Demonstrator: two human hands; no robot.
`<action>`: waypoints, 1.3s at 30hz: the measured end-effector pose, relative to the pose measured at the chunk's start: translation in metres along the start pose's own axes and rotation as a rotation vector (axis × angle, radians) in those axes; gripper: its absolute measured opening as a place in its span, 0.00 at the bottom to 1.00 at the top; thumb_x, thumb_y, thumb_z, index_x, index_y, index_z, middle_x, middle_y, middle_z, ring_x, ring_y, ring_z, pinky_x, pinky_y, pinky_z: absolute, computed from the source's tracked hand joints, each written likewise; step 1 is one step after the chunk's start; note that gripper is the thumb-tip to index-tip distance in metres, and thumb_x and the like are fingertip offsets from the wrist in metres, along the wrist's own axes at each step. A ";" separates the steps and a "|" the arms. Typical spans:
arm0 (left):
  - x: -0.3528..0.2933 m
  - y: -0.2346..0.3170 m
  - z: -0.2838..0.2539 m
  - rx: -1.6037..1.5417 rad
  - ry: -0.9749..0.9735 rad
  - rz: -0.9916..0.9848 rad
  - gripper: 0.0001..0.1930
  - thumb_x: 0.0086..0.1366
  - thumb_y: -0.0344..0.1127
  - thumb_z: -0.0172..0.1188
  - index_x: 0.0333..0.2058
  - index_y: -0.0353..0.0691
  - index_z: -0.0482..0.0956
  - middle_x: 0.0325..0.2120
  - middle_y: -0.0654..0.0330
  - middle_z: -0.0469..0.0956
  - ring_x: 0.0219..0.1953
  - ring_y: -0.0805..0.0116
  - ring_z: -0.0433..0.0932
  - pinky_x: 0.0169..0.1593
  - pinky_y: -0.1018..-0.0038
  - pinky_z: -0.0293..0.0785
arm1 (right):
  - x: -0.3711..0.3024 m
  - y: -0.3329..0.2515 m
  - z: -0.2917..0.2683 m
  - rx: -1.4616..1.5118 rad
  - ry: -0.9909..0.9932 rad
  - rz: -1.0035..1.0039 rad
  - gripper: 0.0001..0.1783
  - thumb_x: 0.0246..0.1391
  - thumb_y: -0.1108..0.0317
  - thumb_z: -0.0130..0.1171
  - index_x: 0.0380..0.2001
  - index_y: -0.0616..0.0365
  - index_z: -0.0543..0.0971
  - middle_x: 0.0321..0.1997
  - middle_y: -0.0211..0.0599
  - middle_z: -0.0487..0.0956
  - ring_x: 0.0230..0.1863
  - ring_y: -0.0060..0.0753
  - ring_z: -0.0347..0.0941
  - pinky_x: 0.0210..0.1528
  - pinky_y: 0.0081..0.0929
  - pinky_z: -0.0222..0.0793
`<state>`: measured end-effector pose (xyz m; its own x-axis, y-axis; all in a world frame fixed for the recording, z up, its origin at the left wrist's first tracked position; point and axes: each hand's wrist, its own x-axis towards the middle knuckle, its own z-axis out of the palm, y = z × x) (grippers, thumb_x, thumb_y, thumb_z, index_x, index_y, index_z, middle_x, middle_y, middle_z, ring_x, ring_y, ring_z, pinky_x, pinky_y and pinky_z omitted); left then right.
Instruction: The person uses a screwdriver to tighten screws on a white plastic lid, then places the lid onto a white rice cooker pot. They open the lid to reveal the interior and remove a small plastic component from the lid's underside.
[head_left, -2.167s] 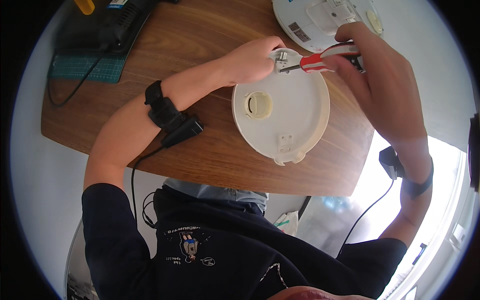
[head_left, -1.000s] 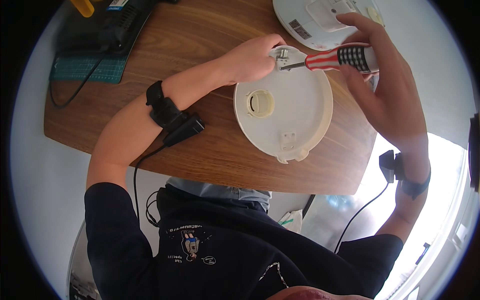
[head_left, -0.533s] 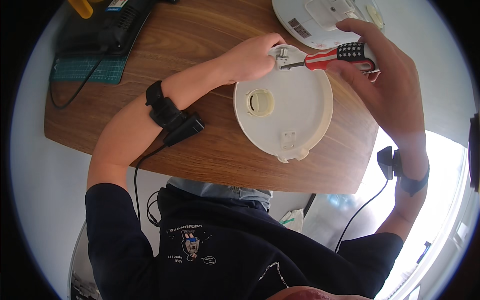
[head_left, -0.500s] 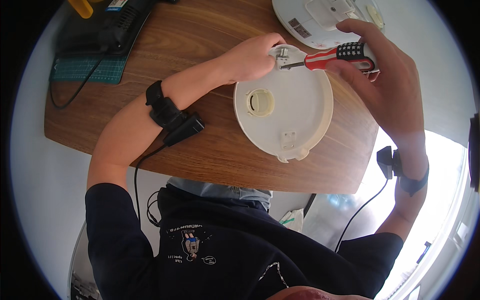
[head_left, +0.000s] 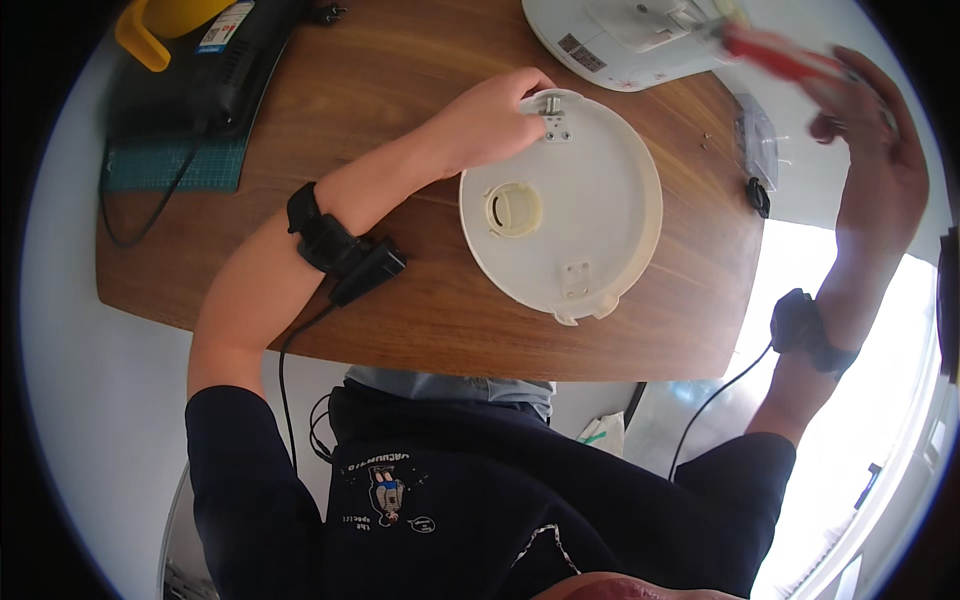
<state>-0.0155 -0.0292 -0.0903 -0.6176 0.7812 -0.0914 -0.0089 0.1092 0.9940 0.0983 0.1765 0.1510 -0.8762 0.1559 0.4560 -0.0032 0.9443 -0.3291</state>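
White lid point(head_left: 605, 200): on the bench point(head_left: 400, 300)
Left hand point(head_left: 505, 125): clasped on the lid's rim
Right hand point(head_left: 868, 118): around the blurred screwdriver point(head_left: 785, 56), off the lid
Bracket point(head_left: 557, 129): seems seated; full fastening unclear
Loose bits point(head_left: 704, 147): perhaps screws left

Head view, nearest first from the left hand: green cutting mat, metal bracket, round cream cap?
From the left hand:
1. Metal bracket: just right, at the white lid's top.
2. Round cream cap: below, on the lid's left half.
3. Green cutting mat: far left.
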 end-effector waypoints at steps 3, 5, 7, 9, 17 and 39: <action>0.001 -0.001 0.004 0.044 0.009 0.067 0.20 0.64 0.32 0.62 0.54 0.32 0.76 0.46 0.54 0.82 0.47 0.64 0.81 0.52 0.68 0.76 | -0.003 0.078 -0.030 0.728 0.024 0.078 0.41 0.66 0.43 0.59 0.70 0.57 0.62 0.69 0.49 0.66 0.50 0.32 0.78 0.54 0.26 0.75; 0.004 -0.003 0.008 0.056 0.008 0.105 0.21 0.63 0.34 0.64 0.53 0.32 0.76 0.45 0.53 0.82 0.47 0.63 0.81 0.51 0.67 0.77 | -0.013 0.119 -0.026 1.430 -0.088 0.003 0.40 0.64 0.40 0.61 0.67 0.56 0.65 0.62 0.46 0.68 0.46 0.29 0.76 0.52 0.25 0.75; 0.002 0.000 0.006 0.061 0.013 0.118 0.21 0.63 0.35 0.66 0.52 0.32 0.77 0.45 0.53 0.82 0.47 0.64 0.81 0.52 0.68 0.77 | -0.030 0.125 -0.014 1.947 -0.053 0.036 0.34 0.63 0.40 0.63 0.57 0.56 0.70 0.46 0.37 0.72 0.40 0.26 0.72 0.44 0.25 0.74; -0.001 0.010 0.006 0.097 0.014 0.093 0.20 0.63 0.34 0.66 0.53 0.33 0.77 0.46 0.53 0.82 0.48 0.65 0.81 0.52 0.68 0.76 | -0.046 0.135 -0.005 1.949 0.068 0.222 0.25 0.68 0.53 0.60 0.57 0.60 0.69 0.45 0.37 0.72 0.41 0.31 0.71 0.44 0.27 0.71; -0.001 0.014 0.008 0.104 0.014 -0.009 0.20 0.64 0.27 0.65 0.55 0.33 0.76 0.47 0.58 0.81 0.50 0.70 0.78 0.56 0.72 0.74 | -0.077 0.202 0.048 0.749 0.123 0.700 0.13 0.64 0.64 0.63 0.46 0.59 0.75 0.28 0.28 0.75 0.29 0.23 0.73 0.32 0.25 0.69; -0.001 0.014 0.004 -0.182 -0.065 -0.113 0.16 0.74 0.37 0.58 0.56 0.35 0.76 0.46 0.63 0.80 0.48 0.77 0.76 0.54 0.76 0.72 | -0.104 0.275 0.103 -0.315 -0.146 0.650 0.24 0.54 0.44 0.64 0.37 0.55 0.86 0.32 0.49 0.85 0.39 0.57 0.82 0.46 0.47 0.75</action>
<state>-0.0114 -0.0263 -0.0760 -0.5529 0.8087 -0.2005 -0.2208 0.0899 0.9712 0.1391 0.3894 -0.0726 -0.7095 0.6932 0.1272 0.6580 0.7162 -0.2326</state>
